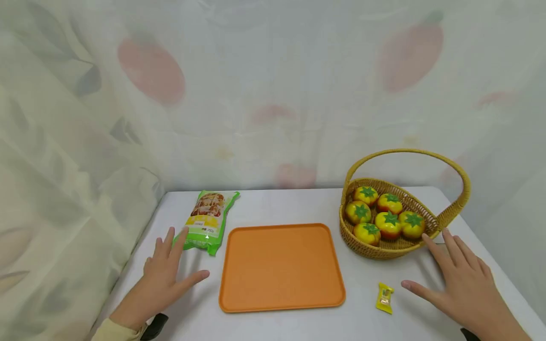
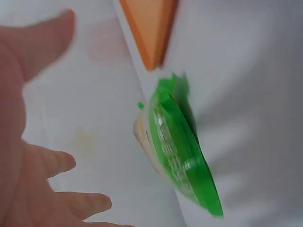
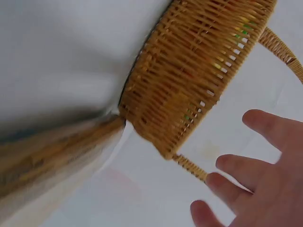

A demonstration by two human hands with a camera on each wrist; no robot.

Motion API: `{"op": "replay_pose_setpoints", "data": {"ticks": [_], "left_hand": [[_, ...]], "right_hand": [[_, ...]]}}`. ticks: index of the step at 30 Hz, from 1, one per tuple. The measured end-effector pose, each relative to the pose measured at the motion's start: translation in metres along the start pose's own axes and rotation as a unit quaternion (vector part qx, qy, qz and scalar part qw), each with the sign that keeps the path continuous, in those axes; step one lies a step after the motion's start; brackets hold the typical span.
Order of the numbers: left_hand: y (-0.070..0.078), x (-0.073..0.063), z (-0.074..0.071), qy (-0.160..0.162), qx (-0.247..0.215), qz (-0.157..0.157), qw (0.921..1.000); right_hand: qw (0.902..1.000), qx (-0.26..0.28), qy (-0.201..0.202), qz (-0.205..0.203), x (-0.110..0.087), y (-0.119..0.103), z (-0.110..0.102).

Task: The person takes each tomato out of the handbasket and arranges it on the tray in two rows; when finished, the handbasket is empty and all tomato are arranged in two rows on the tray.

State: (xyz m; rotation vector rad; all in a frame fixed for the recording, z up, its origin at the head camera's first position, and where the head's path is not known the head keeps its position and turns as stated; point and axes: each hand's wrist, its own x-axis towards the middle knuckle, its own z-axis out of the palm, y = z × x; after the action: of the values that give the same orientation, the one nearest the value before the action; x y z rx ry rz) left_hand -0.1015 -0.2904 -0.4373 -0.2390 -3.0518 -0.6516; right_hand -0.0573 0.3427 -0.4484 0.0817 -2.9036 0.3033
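My left hand (image 1: 159,274) hovers at the left with fingers spread and holds nothing. Its fingertips overlap the near end of a green food packet (image 1: 209,218) in the head view; the left wrist view shows the packet (image 2: 173,151) apart from the fingers. At the right, my right hand (image 1: 462,279) is also spread and holds nothing. Its index fingertip overlaps the rim of a wicker basket (image 1: 371,251) in the head view. Several yellow-red fruits with green tops (image 1: 390,225) fill the basket. Left of that hand's thumb lies a small yellow-wrapped candy (image 1: 385,298).
A flat orange tray (image 1: 281,267) lies mid-table between the hands. The basket's tall handle (image 1: 405,151) arches over it. A blurred brown-and-white object (image 3: 57,161) crosses the lower left of the right wrist view. Patterned white curtain (image 1: 273,94) hangs behind the white table (image 1: 277,206).
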Motion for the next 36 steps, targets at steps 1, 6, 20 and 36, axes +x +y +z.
{"op": "replay_pose_setpoints", "data": {"ticks": [1, 6, 20, 36], "left_hand": [[0.002, 0.003, 0.002, 0.007, -0.012, 0.012, 0.9998], [0.015, 0.017, 0.01, 0.0, -0.082, 0.026, 0.9963], [0.035, 0.056, 0.047, -0.114, -0.221, -0.097, 0.9638], [0.037, 0.067, 0.051, -0.149, -0.201, -0.117, 0.961]], "right_hand": [[0.9999, 0.009, 0.004, -0.006, 0.001, 0.0, -0.001], [0.9962, 0.063, 0.033, -0.05, 0.014, -0.004, -0.004], [0.9895, 0.112, -0.034, -0.085, 0.077, -0.019, -0.01], [0.99, 0.079, -0.098, -0.064, 0.12, -0.015, 0.007]]}}
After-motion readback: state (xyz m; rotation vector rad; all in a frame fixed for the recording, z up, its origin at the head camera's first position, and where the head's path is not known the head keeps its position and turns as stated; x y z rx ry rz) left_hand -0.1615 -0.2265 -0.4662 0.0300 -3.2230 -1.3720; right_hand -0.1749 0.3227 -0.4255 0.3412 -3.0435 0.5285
